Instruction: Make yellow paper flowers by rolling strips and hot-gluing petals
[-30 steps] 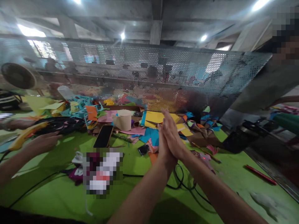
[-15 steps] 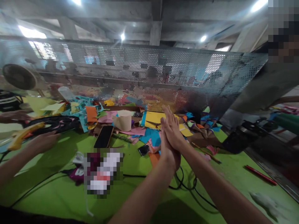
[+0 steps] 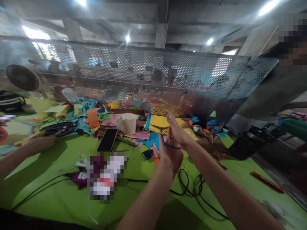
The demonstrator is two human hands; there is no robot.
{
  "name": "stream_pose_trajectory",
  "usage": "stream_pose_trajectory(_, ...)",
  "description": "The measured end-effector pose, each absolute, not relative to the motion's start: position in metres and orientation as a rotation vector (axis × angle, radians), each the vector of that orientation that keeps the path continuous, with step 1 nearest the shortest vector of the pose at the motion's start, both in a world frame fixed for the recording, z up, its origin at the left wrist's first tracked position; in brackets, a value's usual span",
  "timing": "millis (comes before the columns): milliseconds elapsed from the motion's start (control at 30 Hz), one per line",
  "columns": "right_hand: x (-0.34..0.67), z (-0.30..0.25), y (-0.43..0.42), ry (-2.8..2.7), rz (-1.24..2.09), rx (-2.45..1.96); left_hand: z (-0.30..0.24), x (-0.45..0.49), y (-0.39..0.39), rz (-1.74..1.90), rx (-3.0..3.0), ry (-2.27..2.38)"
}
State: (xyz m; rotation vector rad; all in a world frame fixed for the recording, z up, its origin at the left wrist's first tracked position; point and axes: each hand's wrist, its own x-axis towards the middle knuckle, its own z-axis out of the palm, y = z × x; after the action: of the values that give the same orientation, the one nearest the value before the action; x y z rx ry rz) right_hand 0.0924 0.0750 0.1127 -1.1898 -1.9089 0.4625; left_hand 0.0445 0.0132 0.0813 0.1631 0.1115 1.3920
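My left hand (image 3: 170, 155) is palm up over the green table, its fingers stretched out and slightly curled. Across its palm and fingers lies a thin dark-blue strip (image 3: 172, 146), perhaps twisted paper; its right end reaches toward the other hand. Just above and to the right, my right hand (image 3: 178, 132) is turned on edge with straight fingers, tilted over the left palm. Whether it touches the strip is hard to make out. Behind the hands are yellow sheets (image 3: 160, 122) with scissors (image 3: 157, 127) on them. Blue paper (image 3: 151, 140) lies beside my left fingers.
A phone (image 3: 107, 140), a paper roll (image 3: 127, 124), a power strip (image 3: 80, 177) and looped black cable (image 3: 184, 182) lie around. A red pen (image 3: 268, 182) is at the right. Another person's hand (image 3: 46, 143) rests at left. A perforated metal screen (image 3: 134, 73) stands behind.
My palms were pressed together; now they are apart, the left turned upward, and the thin blue strip shows between them. The other person's yellow-handled tool has lowered out of clear view.
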Motion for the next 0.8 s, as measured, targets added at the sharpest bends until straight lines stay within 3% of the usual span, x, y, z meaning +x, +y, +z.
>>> stream_pose_trajectory(467,0.09,0.077,0.025,-2.176,0.224,-1.206,0.076,0.046,0.018,1.563,0.234,0.117)
stream_pose_trajectory(633,0.097,0.094,0.051,-2.072,0.162,-1.298,0.078,0.053,0.01,1.412,0.237,0.031)
stream_pose_trajectory(800,0.117,0.109,0.053,-1.919,0.349,-1.073,0.076,0.041,0.013,1.322,0.144,0.099)
